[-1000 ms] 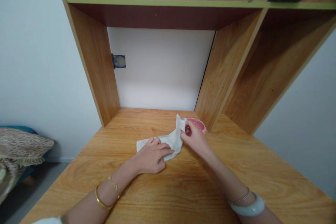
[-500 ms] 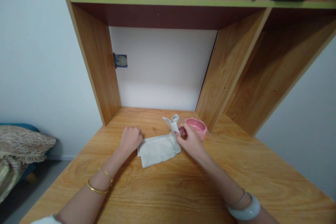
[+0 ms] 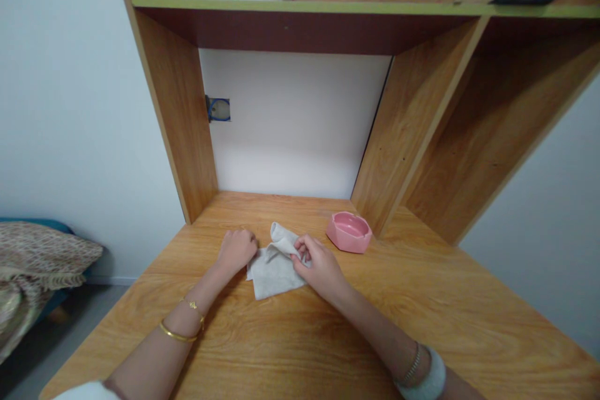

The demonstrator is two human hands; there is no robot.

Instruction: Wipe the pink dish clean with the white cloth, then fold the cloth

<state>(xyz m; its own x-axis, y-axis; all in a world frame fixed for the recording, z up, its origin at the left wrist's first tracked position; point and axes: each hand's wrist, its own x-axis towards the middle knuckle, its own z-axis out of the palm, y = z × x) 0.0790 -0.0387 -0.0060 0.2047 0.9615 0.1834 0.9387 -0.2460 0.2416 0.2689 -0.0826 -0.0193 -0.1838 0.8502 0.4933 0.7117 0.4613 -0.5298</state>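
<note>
Folding the cloth on the table seems underway: left hand fingers curl pinching its left edge, right hand fingers pinch the raised fold, which looks ready for pressing flat.

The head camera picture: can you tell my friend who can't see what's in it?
Two hands fold a white cloth on a wooden desk: the left hand pins its left edge, the right hand pinches a raised fold. A pink dish sits apart to the right, under a shelf.
</note>
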